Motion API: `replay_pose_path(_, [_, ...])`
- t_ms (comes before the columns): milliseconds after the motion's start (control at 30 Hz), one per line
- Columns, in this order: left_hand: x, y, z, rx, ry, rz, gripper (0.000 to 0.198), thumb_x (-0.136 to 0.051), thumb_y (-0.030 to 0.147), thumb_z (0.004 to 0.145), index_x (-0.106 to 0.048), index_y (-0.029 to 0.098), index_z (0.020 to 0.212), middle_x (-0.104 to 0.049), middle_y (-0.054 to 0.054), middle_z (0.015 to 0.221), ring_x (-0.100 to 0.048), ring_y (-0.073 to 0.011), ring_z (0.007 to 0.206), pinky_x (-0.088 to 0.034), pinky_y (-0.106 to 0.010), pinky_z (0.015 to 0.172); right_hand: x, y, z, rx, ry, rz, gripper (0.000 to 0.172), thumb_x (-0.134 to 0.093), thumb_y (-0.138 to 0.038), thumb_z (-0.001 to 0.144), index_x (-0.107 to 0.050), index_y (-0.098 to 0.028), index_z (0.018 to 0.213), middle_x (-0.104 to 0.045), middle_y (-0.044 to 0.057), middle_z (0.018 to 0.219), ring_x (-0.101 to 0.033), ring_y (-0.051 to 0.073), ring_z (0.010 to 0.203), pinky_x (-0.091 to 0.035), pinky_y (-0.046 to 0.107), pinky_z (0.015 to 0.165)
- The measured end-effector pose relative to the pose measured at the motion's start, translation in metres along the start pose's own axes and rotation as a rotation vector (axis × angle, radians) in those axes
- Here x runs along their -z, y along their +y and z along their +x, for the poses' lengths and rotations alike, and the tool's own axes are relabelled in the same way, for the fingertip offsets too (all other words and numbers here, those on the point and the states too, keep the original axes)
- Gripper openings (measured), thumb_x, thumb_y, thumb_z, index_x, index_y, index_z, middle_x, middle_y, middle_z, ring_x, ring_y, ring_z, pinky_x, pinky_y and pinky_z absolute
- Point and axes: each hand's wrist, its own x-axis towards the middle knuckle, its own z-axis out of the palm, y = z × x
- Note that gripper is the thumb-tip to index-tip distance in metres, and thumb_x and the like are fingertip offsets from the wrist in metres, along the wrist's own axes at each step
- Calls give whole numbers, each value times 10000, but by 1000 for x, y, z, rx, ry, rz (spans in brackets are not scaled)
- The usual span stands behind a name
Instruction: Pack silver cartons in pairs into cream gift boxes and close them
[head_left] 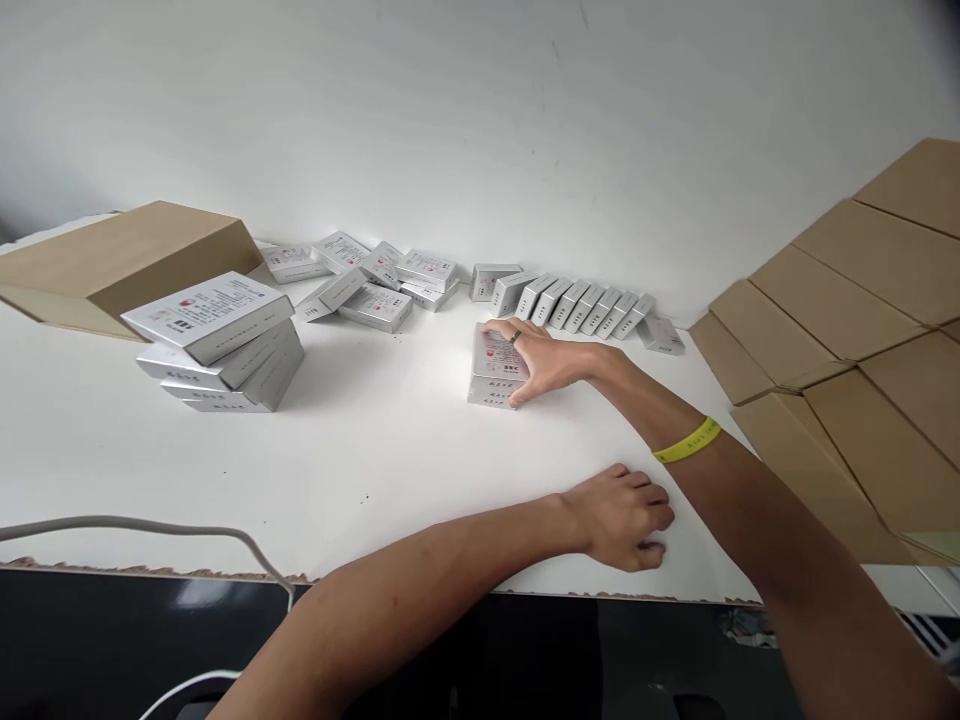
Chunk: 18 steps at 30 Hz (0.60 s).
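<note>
My right hand (546, 360), with a dark ring on a finger and a yellow wristband, is closed around a short stack of silver-white printed boxes (491, 392) at the middle of the table. Its fingers span the top and the thumb presses near the front corner. My left hand (624, 518) rests near the table's front edge with its fingers curled in. No object shows in it, though the palm faces away from me. Behind the stack, a leaning row of like boxes (570, 305) stands close to the wall.
On the left, a twisted stack of silver boxes (225, 345) stands before a brown carton (165, 250). Loose boxes (375, 305) lie at the back. Brown cardboard cartons (832, 330) pile up on the right. A grey cable (150, 523) crosses the front left of the white table (337, 450).
</note>
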Motion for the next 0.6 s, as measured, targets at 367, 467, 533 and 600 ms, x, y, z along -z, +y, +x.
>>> replay_pose_path(367, [-3, -2, 1, 2, 23, 11, 305, -590, 366, 965, -699, 100, 1066, -699, -145, 1166, -623, -287, 1081, -434, -408, 961, 22, 46, -33, -54, 598, 208, 955, -802, -605, 749, -309, -350, 1527, -429, 55, 1558, -505, 252, 1378, -455, 453, 1149])
replay_pose_path(467, [-4, -2, 1, 1, 27, 14, 297, -585, 358, 977, -701, 98, 1063, -701, -135, 1168, -622, -278, 1070, -436, -407, 954, 26, 104, -62, -553, 1030, 165, 521, -432, -429, 1009, -313, -257, 1486, -444, 124, 1505, -495, 219, 1361, -396, 443, 1170])
replay_pose_path(533, [-5, -2, 0, 3, 32, 19, 289, -588, 360, 983, -702, 104, 1054, -703, -126, 1179, -620, -272, 1083, -436, -401, 961, 21, 144, -79, -851, 1147, 156, 521, -480, -370, 976, -363, -154, 1436, -437, 220, 1469, -444, 300, 1398, -338, 514, 1186])
replay_pose_path(600, [-5, -2, 0, 6, 36, 30, 281, -595, 368, 983, -703, 115, 1043, -704, -119, 1184, -620, -266, 1088, -437, -393, 961, 11, 178, -90, -1036, 1132, 171, 606, -671, -366, 866, -445, -122, 1373, -452, 259, 1445, -397, 379, 1424, -294, 569, 1195])
